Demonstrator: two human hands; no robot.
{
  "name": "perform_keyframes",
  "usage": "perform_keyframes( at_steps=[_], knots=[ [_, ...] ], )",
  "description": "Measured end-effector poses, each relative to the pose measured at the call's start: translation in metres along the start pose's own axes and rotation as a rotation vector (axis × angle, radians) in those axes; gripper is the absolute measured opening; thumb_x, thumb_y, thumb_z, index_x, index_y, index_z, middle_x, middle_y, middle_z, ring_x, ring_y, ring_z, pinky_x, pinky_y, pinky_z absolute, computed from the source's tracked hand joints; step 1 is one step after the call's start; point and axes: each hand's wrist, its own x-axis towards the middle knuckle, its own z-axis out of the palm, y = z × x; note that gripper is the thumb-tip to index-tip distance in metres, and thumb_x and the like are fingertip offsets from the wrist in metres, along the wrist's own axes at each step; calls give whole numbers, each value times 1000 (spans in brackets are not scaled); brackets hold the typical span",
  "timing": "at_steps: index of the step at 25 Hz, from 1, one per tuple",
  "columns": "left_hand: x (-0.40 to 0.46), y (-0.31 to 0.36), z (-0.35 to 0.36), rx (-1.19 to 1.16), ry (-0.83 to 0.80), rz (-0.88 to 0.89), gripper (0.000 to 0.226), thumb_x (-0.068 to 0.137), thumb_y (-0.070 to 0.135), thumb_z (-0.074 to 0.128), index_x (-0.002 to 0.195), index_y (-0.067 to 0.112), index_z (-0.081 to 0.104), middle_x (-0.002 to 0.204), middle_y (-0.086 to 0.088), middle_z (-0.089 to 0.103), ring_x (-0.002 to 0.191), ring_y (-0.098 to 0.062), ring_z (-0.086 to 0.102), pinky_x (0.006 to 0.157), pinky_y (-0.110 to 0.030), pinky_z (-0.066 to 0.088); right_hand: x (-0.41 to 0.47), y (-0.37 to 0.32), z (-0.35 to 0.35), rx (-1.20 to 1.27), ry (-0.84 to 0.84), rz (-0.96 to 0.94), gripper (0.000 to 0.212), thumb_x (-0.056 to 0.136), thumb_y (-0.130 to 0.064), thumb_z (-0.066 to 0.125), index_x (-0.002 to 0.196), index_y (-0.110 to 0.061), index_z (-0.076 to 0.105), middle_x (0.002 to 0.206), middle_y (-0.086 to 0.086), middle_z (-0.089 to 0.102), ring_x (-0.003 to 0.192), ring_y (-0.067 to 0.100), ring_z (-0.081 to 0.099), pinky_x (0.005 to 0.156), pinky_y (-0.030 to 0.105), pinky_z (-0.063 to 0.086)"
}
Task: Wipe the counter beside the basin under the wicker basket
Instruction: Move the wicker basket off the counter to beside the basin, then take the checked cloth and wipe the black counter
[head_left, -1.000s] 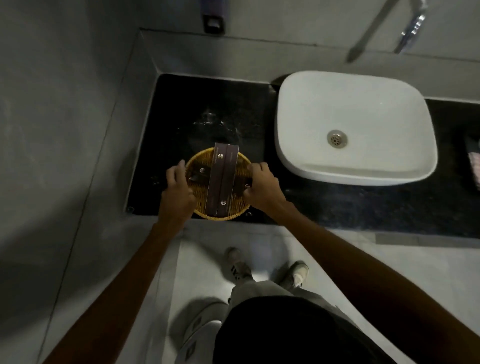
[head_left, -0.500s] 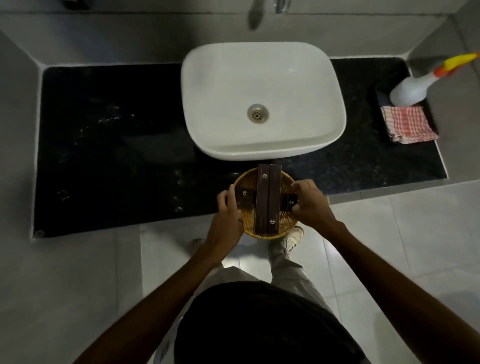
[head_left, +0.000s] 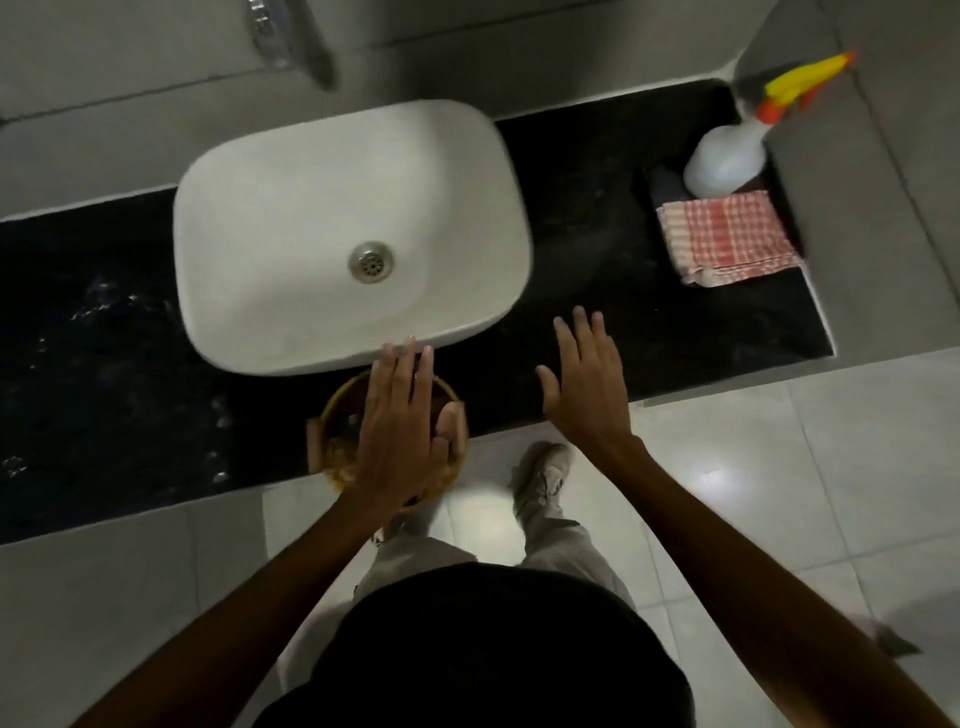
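Note:
The round wicker basket (head_left: 336, 448) sits on the black counter (head_left: 597, 218) at its front edge, just in front of the white basin (head_left: 311, 208). My left hand (head_left: 400, 426) lies flat over the basket with fingers stretched out, hiding its dark handle; the fingertips reach the basin's front rim. My right hand (head_left: 587, 384) is spread open over the bare counter to the right of the basket, holding nothing. A red-and-white checked cloth (head_left: 727, 236) lies folded at the counter's far right end.
A white spray bottle (head_left: 727, 156) with a yellow-orange trigger stands behind the cloth in the right corner. Water droplets (head_left: 98, 306) speckle the counter left of the basin. A chrome tap (head_left: 270, 36) hangs over the basin. Grey walls close in both counter ends; pale floor tiles below.
Both hands carried the basket from the left counter to the front of the basin, then let go of its sides. The right hand moved off to the right, fingers spread.

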Motion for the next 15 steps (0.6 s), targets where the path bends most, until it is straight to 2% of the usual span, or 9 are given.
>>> perform_keyframes(
  at_steps=[2,4,6,8,11,13,15],
  knots=[
    [54,60,18,1,2,119,75,106,49,40,166,8,19,175,-17,17,164,-36,6,134,-51,15,32,54,-24,-70,73,55,69,101,-37,55,161,-11,31,171,19,19,160,39,13,128,55,18],
    [109,116,37,18,6,202,76,107,51,37,166,8,16,175,-17,14,164,-36,4,134,-50,12,72,107,-48,-95,96,156,74,103,-40,50,164,-11,21,173,21,11,160,41,8,129,55,12],
    [156,160,56,50,-7,233,78,106,53,34,167,9,13,176,-16,12,163,-36,5,134,-51,12,113,153,-73,-108,94,261,83,102,-41,51,165,-9,9,173,21,5,160,41,5,130,55,7],
    [191,191,69,60,-63,228,80,106,56,29,167,10,6,177,-15,5,164,-34,1,134,-52,9,147,187,-91,-72,44,363,89,99,-38,57,165,-5,7,172,23,8,160,41,6,130,56,3],
    [217,217,80,55,-138,218,80,105,57,24,167,11,4,177,-15,1,164,-33,-4,135,-51,7,177,215,-102,-29,-20,497,80,103,-36,50,162,2,12,168,26,21,155,42,22,125,58,19],
    [221,223,80,43,-147,208,79,106,54,28,167,9,8,177,-16,4,164,-33,-3,135,-50,8,187,222,-100,-60,-17,549,79,101,-34,51,159,6,17,164,27,30,149,41,33,122,52,25],
    [219,223,77,12,-160,207,76,107,49,33,167,7,12,176,-17,7,164,-33,-3,135,-50,8,193,224,-100,-31,45,599,66,99,-33,52,152,2,34,153,24,46,139,40,46,117,47,28]
  ],
)
